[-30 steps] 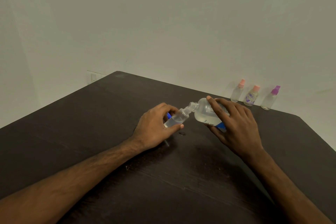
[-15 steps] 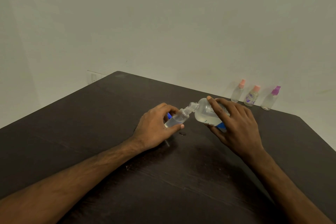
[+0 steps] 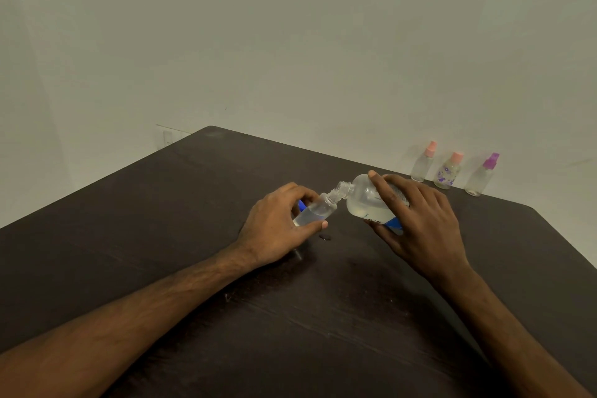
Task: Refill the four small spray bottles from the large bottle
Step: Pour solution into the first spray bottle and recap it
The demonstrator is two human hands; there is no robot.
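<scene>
My left hand [image 3: 274,229] grips a small clear spray bottle [image 3: 315,212], uncapped and tilted, with clear liquid in it. A bit of something blue [image 3: 302,204] shows behind my left fingers. My right hand [image 3: 416,223] holds the large clear bottle [image 3: 365,203] with a blue-and-white label, tipped to the left so its open neck meets the small bottle's mouth. Both bottles hover just above the dark table [image 3: 193,203]. Three other small spray bottles stand at the far right edge by the wall: two with pink caps [image 3: 422,163] [image 3: 449,171] and one with a purple cap [image 3: 481,176].
A small wet drop [image 3: 324,237] lies on the table under the bottles. The wall runs close behind the table's far edge, and a wall outlet [image 3: 168,137] sits past the far left corner.
Almost nothing differs: both hands hold the same pouring pose, and the two bottles stay neck to mouth.
</scene>
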